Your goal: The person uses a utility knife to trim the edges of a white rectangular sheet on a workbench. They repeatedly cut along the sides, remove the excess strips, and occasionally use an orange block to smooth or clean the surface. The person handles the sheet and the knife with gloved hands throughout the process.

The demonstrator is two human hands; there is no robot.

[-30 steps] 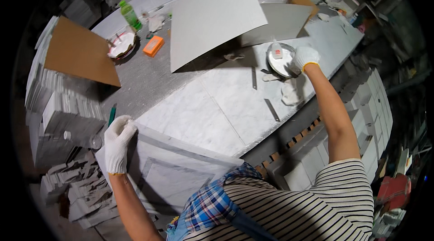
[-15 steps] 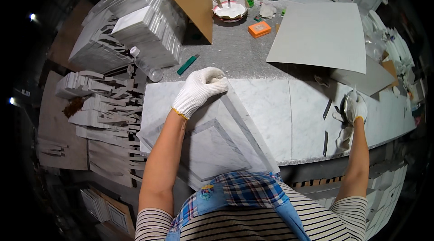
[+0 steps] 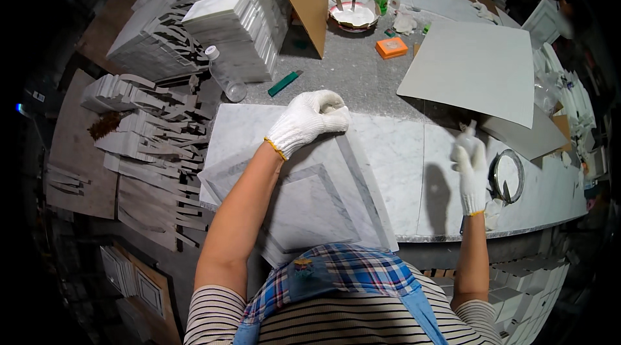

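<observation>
My left hand [image 3: 307, 123], in a white knit glove, is closed on the upper corner of a marble panel [image 3: 310, 206] with grey inlaid bands. The panel leans tilted toward my plaid apron, over a white marble slab [image 3: 398, 170]. Raised above the right part of that slab, my right hand [image 3: 472, 180], gloved too, grips a small clear bottle [image 3: 466, 141] with a narrow nozzle. Its fingers wrap around the bottle's lower part, and a shadow falls to the left. Just right of this hand lies a round metal-rimmed dish [image 3: 508, 177] with a dark blade in it.
Stacked marble tiles [image 3: 226, 34] stand at the back left beside a brown board [image 3: 301, 2]. A clear bottle [image 3: 226, 76], a green cutter [image 3: 285, 83], an orange box [image 3: 391, 48] and a bowl [image 3: 354, 21] sit behind the panel. A pale sheet [image 3: 472, 63] slants at the right.
My right hand has moved left from over the round dish and risen, now with the small bottle in it. My left hand keeps its hold on the panel. The view has shifted slightly.
</observation>
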